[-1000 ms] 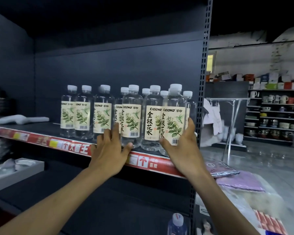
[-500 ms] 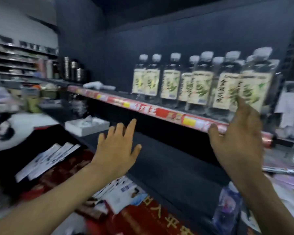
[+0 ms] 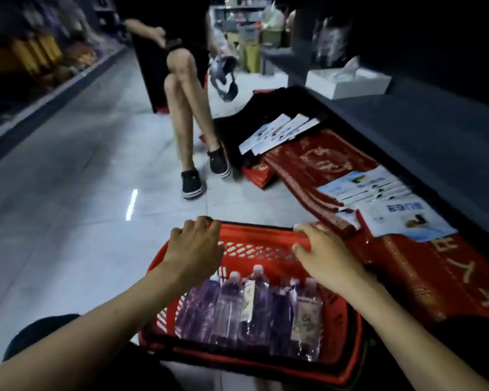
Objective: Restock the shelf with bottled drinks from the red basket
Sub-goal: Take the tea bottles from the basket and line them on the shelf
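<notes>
The red basket (image 3: pixel 261 236) stands on the floor just in front of me. Several clear bottled drinks (image 3: pixel 251 309) with pale labels and white caps lie side by side in it. My left hand (image 3: pixel 194 246) hangs over the basket's far left rim, fingers relaxed and spread, holding nothing. My right hand (image 3: pixel 321 256) is over the far right rim, fingers loosely bent, also holding nothing. Whether either hand touches the rim I cannot tell. The stocked shelf is out of view.
A person's bare legs in black shoes (image 3: pixel 191 182) stand on the grey tiled aisle just beyond the basket. To the right, red mats (image 3: pixel 316 162) and white leaflets (image 3: pixel 280 132) lie on the low dark shelf, with a white tissue box (image 3: pixel 347 83) farther back.
My view swung from the shelf of bottles down and left to the floor. Both hands left the shelf bottles and dropped to the red basket.
</notes>
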